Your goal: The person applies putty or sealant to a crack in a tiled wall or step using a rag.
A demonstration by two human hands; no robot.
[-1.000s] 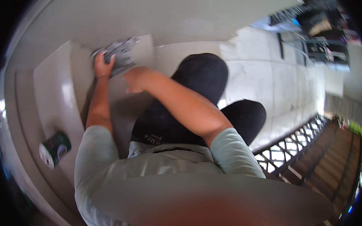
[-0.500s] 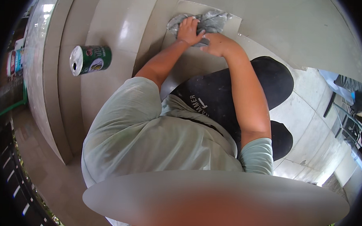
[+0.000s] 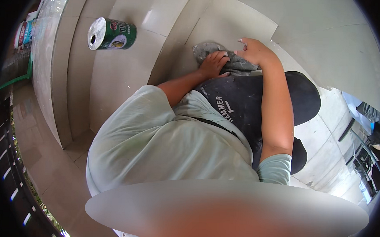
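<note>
- Grey cloth (image 3: 239,66): crumpled under the left grip and running right to just below the right grip; its middle is covered by fingers, and its near edge meets the trousers, so its full outline is hard to make out.
- Left grip (image 3: 214,65): palm down on the cloth, fingers slightly spread; the underside is hidden, so I cannot tell whether it pinches any fabric.
- Right grip (image 3: 255,51): half curled over the cloth's right end, fingertips pointing left; palm and lower fingers hidden, any hold cannot be told.
- Pale tile (image 3: 241,17): beyond both grips.
- Black trousers (image 3: 242,93): just nearer than the grips.
- Green can (image 3: 121,34): well left of the left grip, its pale holed end facing left.
- Far right of the grips, dark clutter (image 3: 370,126), too small to sort out, cut by the rim.
</note>
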